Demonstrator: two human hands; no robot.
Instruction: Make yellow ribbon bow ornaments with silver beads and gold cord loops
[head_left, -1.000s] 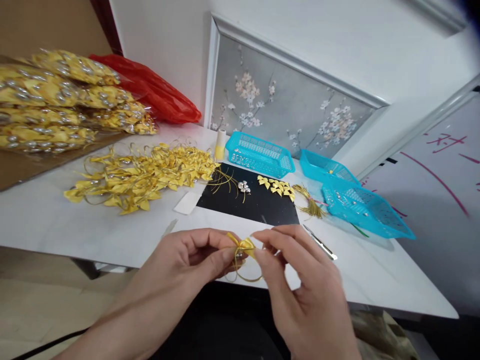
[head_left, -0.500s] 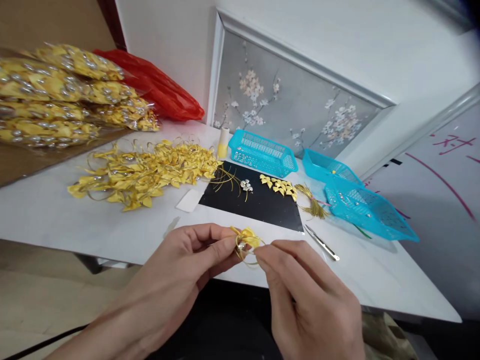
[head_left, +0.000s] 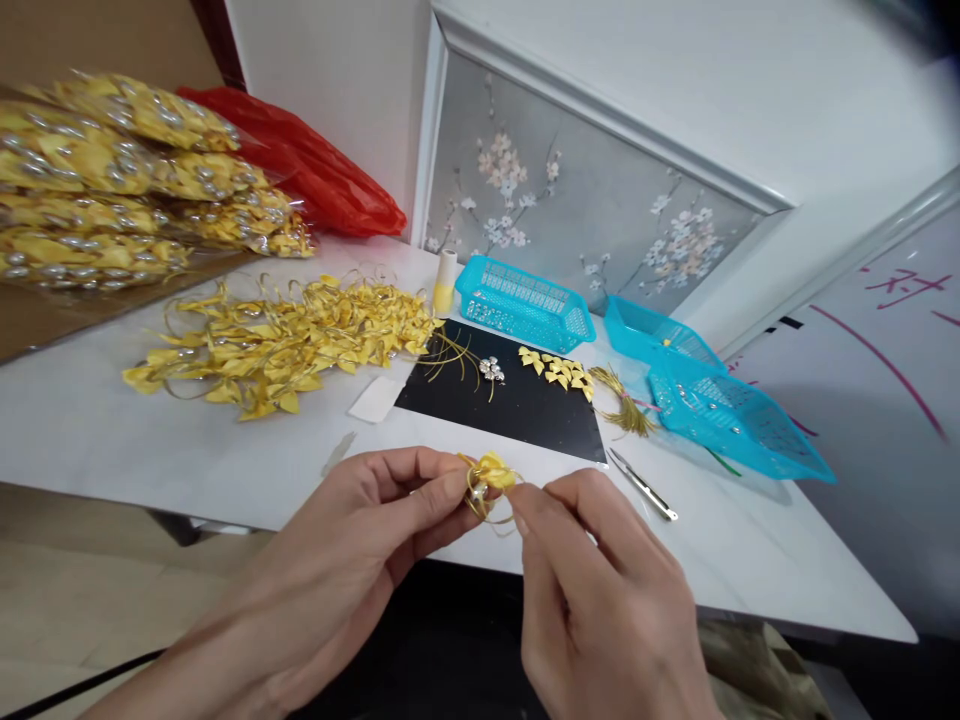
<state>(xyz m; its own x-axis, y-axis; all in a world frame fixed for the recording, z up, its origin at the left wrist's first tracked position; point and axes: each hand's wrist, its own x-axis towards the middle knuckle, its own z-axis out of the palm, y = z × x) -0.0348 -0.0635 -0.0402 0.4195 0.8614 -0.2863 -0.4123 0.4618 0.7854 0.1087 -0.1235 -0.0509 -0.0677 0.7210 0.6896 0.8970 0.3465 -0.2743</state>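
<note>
Between the thumb and fingers of my left hand [head_left: 397, 530] is a yellow fabric flower [head_left: 495, 470] with a silvery bead and a looped gold cord [head_left: 491, 515]. My right hand [head_left: 607, 590] is closed in a pinch on the cord at the flower's right side; its fingertips partly hide the cord's end. Both hands are above the front edge of the white table. Beyond them, a black mat [head_left: 510, 415] carries silvery beads [head_left: 491, 369], loose gold cords [head_left: 450, 352] and several yellow petal pieces [head_left: 557, 371].
A heap of finished-looking yellow flowers [head_left: 292, 345] covers the table's left part. Bagged flowers [head_left: 97, 180] and a red bag [head_left: 315, 170] lie behind it. Blue baskets [head_left: 525, 300] stand at the back and right. Tweezers [head_left: 643, 484] and a cord bundle [head_left: 622, 400] lie right of the mat.
My right hand has shifted slightly left, closer to the flower, still pinching the cord. The flower has tilted a little in my left hand; the cord loop looks smaller.
</note>
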